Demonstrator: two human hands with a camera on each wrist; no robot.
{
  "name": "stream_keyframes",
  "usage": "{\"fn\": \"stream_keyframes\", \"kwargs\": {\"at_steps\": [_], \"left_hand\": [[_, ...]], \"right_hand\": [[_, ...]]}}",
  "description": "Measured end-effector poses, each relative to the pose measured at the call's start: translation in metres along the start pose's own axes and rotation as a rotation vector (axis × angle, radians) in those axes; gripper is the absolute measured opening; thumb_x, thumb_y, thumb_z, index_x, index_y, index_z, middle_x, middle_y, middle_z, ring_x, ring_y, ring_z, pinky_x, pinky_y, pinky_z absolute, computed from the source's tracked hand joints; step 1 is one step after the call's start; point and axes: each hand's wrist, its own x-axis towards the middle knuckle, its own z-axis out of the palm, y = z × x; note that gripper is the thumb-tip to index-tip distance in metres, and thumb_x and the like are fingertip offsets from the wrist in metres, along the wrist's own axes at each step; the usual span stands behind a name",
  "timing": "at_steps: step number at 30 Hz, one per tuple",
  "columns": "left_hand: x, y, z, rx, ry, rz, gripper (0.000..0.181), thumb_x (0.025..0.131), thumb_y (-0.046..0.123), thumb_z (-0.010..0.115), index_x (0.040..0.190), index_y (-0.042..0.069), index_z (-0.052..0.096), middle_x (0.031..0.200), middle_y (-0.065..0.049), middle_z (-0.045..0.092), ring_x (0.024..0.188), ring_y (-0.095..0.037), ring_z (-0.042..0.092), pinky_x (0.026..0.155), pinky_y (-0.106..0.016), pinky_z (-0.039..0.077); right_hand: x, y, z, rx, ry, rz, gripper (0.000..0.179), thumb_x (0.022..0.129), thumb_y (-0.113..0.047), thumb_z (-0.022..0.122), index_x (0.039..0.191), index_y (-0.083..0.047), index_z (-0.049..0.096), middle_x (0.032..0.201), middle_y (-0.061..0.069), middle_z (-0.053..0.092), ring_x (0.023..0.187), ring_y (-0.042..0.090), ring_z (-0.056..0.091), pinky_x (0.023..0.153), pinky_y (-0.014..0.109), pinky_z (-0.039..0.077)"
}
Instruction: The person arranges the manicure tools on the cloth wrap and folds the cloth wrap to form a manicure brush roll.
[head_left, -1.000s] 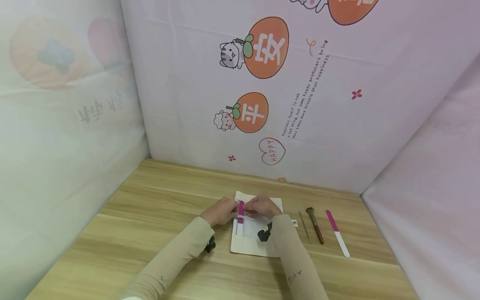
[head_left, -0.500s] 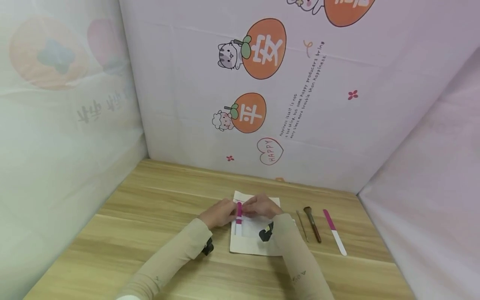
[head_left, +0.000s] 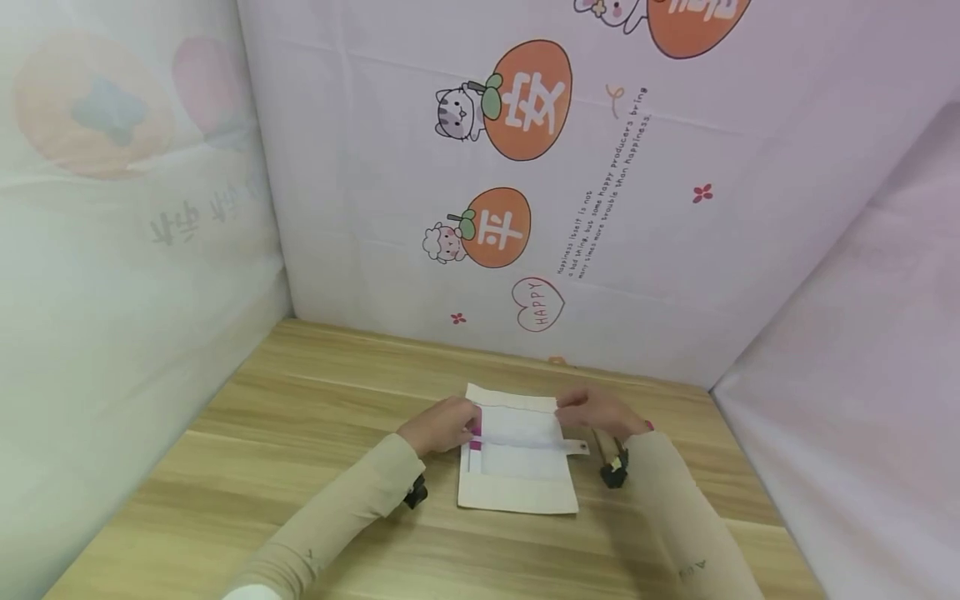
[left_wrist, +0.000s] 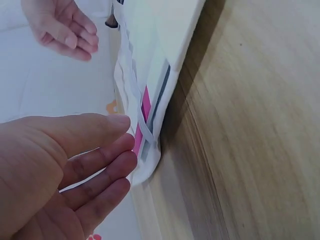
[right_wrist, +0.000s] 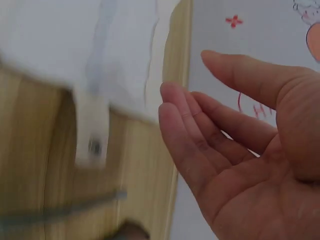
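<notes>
Left hand (head_left: 439, 425) narrowly parted, right hand (head_left: 600, 410) wide: tilting the case (head_left: 517, 494) could slide the nail file (left_wrist: 146, 104) from its band (left_wrist: 144, 125).

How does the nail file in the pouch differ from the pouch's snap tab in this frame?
The nail file is pink and white; the snap tab is off-white with a dark stud. The nail file lies along the left edge of the pouch, under the elastic band; the snap tab juts out past the right edge, over the table. Both are narrow strips.
</notes>
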Motion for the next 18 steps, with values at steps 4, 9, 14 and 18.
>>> {"fn": "stream_keyframes", "kwargs": {"at_steps": [4,9,14,18], "left_hand": [[0.006,0.003,0.003,0.008,-0.005,-0.005,0.004,0.095,0.006,0.077,0.093,0.006,0.074,0.088,-0.001,0.070,0.080,-0.011,0.057,0.079,-0.027,0.052],[0.012,0.006,0.006,0.034,0.005,0.002,0.004,0.094,0.003,0.077,0.095,0.002,0.073,0.085,-0.003,0.068,0.078,-0.011,0.053,0.078,-0.027,0.051],[0.016,0.010,0.009,0.049,-0.004,-0.011,0.005,0.092,-0.001,0.076,0.095,0.003,0.074,0.086,-0.004,0.069,0.080,-0.012,0.056,0.082,-0.028,0.054],[0.020,0.010,0.014,0.078,-0.013,-0.008,0.006,0.093,-0.001,0.073,0.093,0.004,0.074,0.087,-0.005,0.070,0.083,-0.014,0.059,0.087,-0.031,0.056]], "right_hand": [[-0.023,0.021,-0.028,-0.101,0.031,0.057,0.060,0.098,-0.037,0.074,0.143,0.000,0.059,0.145,0.022,0.062,0.132,0.042,0.060,0.109,0.061,0.049],[-0.045,0.045,-0.054,-0.209,0.074,0.031,0.053,0.099,-0.031,0.073,0.135,0.007,0.062,0.135,0.028,0.066,0.123,0.045,0.064,0.103,0.060,0.053],[-0.058,0.070,-0.070,-0.334,0.138,-0.004,0.045,0.098,-0.023,0.073,0.124,0.013,0.066,0.122,0.030,0.071,0.112,0.045,0.069,0.097,0.059,0.056],[-0.064,0.089,-0.084,-0.426,0.172,-0.008,0.040,0.096,-0.016,0.074,0.117,0.017,0.066,0.113,0.033,0.071,0.105,0.047,0.069,0.094,0.060,0.057]]}}
